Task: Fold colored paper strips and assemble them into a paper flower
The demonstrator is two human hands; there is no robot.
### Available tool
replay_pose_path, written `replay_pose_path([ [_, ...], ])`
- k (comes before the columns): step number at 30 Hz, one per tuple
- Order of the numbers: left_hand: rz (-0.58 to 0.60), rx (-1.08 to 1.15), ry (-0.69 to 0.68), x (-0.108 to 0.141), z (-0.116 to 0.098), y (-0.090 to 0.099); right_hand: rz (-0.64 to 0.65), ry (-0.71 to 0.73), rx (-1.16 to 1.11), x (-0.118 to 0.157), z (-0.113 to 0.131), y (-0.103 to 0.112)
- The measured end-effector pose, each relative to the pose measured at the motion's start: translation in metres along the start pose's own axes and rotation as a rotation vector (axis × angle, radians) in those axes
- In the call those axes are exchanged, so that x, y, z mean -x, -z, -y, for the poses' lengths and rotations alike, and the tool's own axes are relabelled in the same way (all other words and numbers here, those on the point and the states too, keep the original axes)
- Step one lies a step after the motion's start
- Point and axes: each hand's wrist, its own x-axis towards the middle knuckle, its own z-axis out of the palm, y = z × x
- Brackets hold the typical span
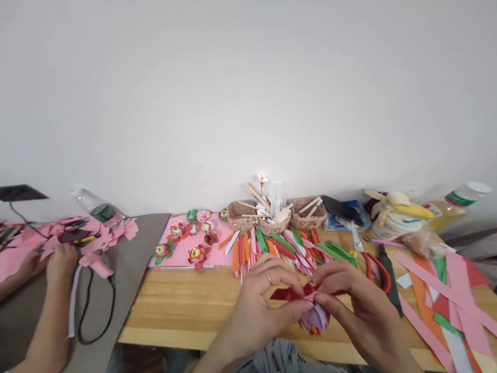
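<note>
A paper flower (316, 317) with lilac and orange petals is held between my two hands, just above the front edge of the table. My left hand (272, 297) pinches it from the left with thumb and fingertips. From the other side my right hand (355, 300) grips it between thumb and forefinger. A dark red paper strip (285, 293) sticks out to the left at the top of the flower, partly hidden by my fingers. Beyond my hands lie several folded paper strips (249, 249) in orange, pink, green and white.
Finished paper flowers (197, 253) rest on a pink sheet. Small baskets (242, 216) with white sticks stand by the wall. Scissors (377, 270), a phone (341, 209), long paper strips (463, 300) and a bottle (460, 198) lie right. A co-worker's hands (62, 261) handle pink paper at the left table.
</note>
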Motion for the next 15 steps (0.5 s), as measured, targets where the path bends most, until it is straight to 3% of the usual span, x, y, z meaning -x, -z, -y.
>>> replay_pose_path([
  [5,0.017,0.223,0.197,-0.002,0.007,0.000,-0.004,-0.099,-0.043,0.000,0.000,-0.005],
  [10,0.019,0.370,0.403,0.002,0.012,0.002,0.096,-0.243,0.010,-0.002,0.005,-0.001],
  [15,0.018,0.301,0.404,0.001,0.005,0.003,0.149,-0.230,0.101,-0.004,0.010,0.004],
])
